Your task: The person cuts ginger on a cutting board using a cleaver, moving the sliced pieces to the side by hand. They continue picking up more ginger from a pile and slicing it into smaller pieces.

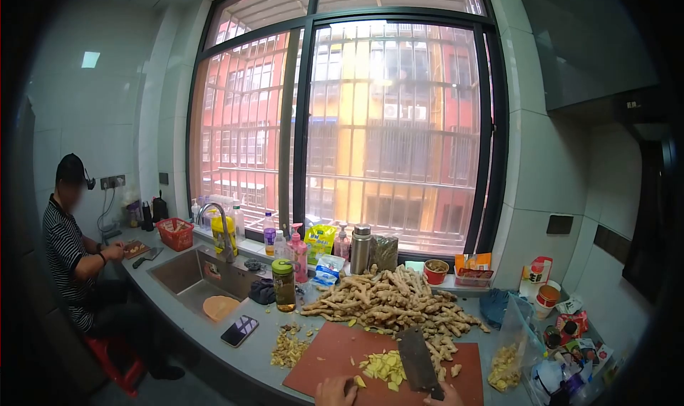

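Observation:
My right hand (447,396), low in the view, is closed round the handle of a cleaver (415,357). Its broad dark blade lies over the reddish-brown cutting board (331,352). At the board's near edge my left hand (333,391) has its fingers curled, with a yellow piece of ginger (359,382) at the fingertips. Between the hands, cut ginger slices (383,368) form a loose pile left of the blade. Behind the board rises a large heap of unpeeled ginger root (392,299). Peelings and scraps (288,345) lie left of the board.
A phone (239,330) and a green-lidded bottle (283,286) stand left, near the sink (203,278) with its faucet. A plastic bag of ginger pieces (506,363) sits right of the board. A steel thermos (361,249) backs the heap. Another person (78,263) sits working at far left.

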`<act>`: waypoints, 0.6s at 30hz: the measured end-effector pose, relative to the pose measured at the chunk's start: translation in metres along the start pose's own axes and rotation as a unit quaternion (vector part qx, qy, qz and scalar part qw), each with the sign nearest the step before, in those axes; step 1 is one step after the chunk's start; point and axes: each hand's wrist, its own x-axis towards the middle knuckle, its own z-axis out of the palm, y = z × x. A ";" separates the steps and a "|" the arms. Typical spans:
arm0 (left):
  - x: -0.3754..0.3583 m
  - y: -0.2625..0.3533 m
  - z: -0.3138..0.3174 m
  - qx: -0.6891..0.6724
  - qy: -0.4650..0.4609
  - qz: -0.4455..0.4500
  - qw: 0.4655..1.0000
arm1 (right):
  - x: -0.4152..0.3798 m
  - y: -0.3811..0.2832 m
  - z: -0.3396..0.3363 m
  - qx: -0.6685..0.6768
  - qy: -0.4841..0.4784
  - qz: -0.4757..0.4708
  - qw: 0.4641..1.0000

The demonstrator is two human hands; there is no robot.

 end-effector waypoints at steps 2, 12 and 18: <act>0.000 -0.001 0.000 0.003 -0.004 0.002 1.000 | 0.002 0.006 -0.003 -0.008 -0.003 0.002 1.000; 0.000 0.004 -0.003 0.002 -0.016 -0.017 1.000 | -0.001 -0.005 -0.001 -0.007 -0.019 -0.004 1.000; 0.002 0.007 -0.006 0.000 -0.008 -0.007 1.000 | -0.001 -0.007 -0.001 -0.006 -0.026 0.006 1.000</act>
